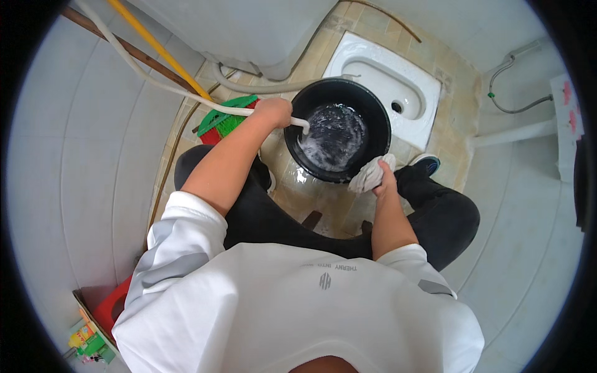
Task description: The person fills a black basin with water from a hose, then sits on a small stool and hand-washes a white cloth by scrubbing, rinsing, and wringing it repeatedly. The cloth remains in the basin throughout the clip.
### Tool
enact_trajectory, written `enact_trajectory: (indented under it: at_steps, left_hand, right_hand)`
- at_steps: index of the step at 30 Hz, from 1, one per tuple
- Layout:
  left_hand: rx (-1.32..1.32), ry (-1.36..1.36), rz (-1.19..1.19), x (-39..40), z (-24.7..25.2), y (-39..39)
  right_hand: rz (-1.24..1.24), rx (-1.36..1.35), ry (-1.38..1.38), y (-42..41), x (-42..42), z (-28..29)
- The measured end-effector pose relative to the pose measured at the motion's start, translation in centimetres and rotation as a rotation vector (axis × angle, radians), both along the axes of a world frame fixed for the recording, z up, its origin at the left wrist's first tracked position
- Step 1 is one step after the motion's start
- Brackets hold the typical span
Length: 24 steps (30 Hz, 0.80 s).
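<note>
My left hand [275,112] grips a white hose [238,111] near its end, over the left rim of a black plastic tub [343,135]. Water [332,135] streaked with suds covers the tub's bottom, and the hose's mouth hangs just above it. Beyond the tub's front right rim, my right hand [385,179] clasps a bunched, pale, wet-looking cloth [370,176]. Whether the cloth touches the rim I cannot tell. The tub stands on the wet tiled floor [291,179] between my feet.
A white squat toilet [389,88] adjoins the tub's far right side. A grey drain hose [266,87] runs behind it, below a large white appliance [242,32]. Leftward are a green and red broom [228,119], a yellow pole [158,49] and the tiled wall [88,140].
</note>
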<state>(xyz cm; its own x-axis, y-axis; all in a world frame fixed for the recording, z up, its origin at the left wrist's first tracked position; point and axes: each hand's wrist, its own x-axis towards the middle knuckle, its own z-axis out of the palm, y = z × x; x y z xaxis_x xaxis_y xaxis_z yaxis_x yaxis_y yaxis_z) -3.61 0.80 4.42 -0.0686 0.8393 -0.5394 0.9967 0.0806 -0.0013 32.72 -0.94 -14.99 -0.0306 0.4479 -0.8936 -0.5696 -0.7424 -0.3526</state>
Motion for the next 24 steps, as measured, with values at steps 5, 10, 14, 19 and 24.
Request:
enact_trajectory:
  at_steps: [5,10,14,19,24]
  left_hand:
    - [-0.224,-0.144,-0.151,2.9,-1.6,-0.9]
    - [-0.169,-0.339,-0.181,6.1,-1.0,-1.3]
    - [0.02,-0.405,-0.122,7.3,-1.2,-0.7]
    - [0.281,-0.576,0.01,8.0,0.1,0.6]
    - [0.479,-0.773,0.094,8.2,0.5,1.9]
  right_hand:
    - [-0.082,0.031,0.033,0.1,0.5,-0.1]
    - [-0.133,0.025,-0.027,0.1,1.0,-0.4]
    - [-0.114,0.016,-0.028,-0.1,1.2,-0.1]
    - [-0.073,0.029,-0.062,-0.7,0.8,0.5]
    - [0.046,-0.063,-0.023,-0.9,0.9,-0.1]
